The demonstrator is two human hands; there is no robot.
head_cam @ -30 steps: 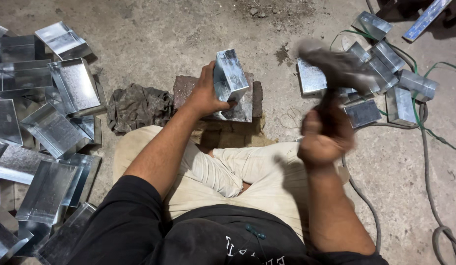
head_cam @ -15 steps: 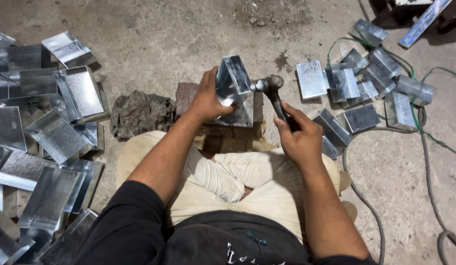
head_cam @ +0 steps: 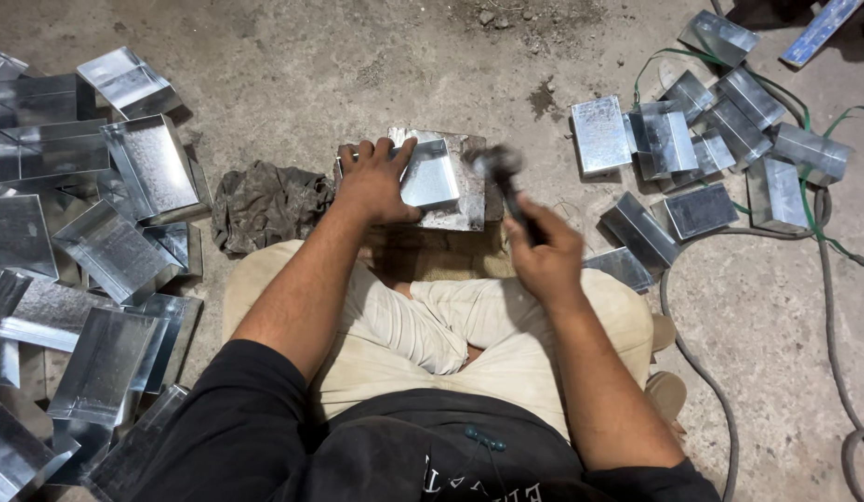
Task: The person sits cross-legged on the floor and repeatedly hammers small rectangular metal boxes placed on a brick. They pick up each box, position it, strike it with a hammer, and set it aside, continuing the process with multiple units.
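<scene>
Our left hand presses flat on the shiny folded sheet-metal tray, pinning it to the block before our knees; our right hand clenches the blurred dark-handled hammer just right of it. We judge a glancing blow could catch those 5 spread fingers.

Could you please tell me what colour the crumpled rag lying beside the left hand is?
The rag is a dirty grey-brown, seen in the head view.

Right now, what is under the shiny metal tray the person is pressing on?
The folded metal tray lies on a flat metal sheet, held down by the left hand. Whatever supports the sheet is covered, so it cannot be seen.
</scene>
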